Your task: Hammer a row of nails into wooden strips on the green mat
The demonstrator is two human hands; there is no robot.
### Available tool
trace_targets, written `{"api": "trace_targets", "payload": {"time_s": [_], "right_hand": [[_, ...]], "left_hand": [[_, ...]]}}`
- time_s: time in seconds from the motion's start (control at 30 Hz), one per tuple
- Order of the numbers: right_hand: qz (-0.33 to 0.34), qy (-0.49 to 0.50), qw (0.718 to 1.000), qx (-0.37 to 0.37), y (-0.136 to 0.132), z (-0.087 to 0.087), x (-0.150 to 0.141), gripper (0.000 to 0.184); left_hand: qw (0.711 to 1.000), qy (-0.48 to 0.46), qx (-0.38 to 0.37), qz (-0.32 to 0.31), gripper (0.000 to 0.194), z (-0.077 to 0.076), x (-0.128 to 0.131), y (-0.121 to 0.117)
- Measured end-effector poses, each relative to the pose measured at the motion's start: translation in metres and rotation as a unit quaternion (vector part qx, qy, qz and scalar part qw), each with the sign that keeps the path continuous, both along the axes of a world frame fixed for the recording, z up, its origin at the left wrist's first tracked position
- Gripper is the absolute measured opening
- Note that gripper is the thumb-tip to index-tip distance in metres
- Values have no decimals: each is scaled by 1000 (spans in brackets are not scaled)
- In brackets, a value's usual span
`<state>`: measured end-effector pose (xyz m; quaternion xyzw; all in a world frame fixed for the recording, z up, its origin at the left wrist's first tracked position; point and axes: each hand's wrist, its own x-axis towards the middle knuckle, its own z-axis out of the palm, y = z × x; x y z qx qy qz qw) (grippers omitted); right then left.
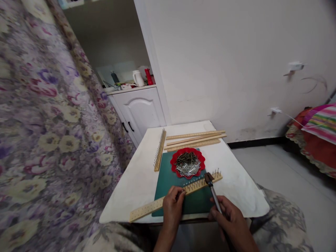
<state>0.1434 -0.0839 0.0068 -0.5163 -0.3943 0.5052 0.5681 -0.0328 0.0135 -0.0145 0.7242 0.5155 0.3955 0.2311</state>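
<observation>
My right hand point(228, 214) is closed around the handle of a hammer point(215, 197), whose dark head is raised over the right part of a pale wooden strip point(149, 209). Several nails point(195, 184) stand upright in rows along the strip's right half, while small holes dot its left half. At the end of the nail rows, my left hand point(173, 203) rests on the strip, thumb and forefinger pinched on a nail that their tips mostly hide. The strip lies aslant over a green cutting mat point(165, 175).
On the mat, a red scalloped dish point(173, 168) holds piles of silver and dark nails. Another nail-studded strip point(160, 150) lies at the left, and several bare strips point(194, 140) lie behind. All rest on a white-covered table point(133, 182). A floral curtain point(65, 140) hangs at left.
</observation>
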Motion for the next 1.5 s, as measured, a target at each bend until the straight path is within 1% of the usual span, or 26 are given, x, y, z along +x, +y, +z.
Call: {"api": "trace_targets", "payload": {"time_s": [0.2,0.37,0.4,0.47,0.57,0.9,1.1,1.33,1.43,1.5], "right_hand": [[20,-1,1000,13,0,3,2,28],[135,7,991,-19,5,14,-2,26],[145,8,989,-14,6,18,-4,24],[148,1,989,7,8,23,-9,17],[142,-18,990,14,11,28,-15,11],[157,-22,987,20,17,31,-24,12],[162,-21,986,23,17,27,-26,12],[164,-26,985,35,16,24,-26,13],[164,-18,986,31,14,25,-23,13],[155,-18,987,29,11,22,-19,12]], "left_hand": [[1000,19,2,-1,16,0,4,1],[1000,20,-2,-1,18,-3,6,3],[1000,20,-3,-2,17,-4,6,3],[1000,23,-5,1,17,-6,7,3],[999,32,-6,6,16,-8,7,4],[999,30,5,9,15,-11,8,4],[999,43,7,12,17,-14,6,5],[999,48,9,20,18,-11,8,4],[999,40,8,3,14,-8,7,3],[1000,26,5,-16,13,-6,4,2]]}}
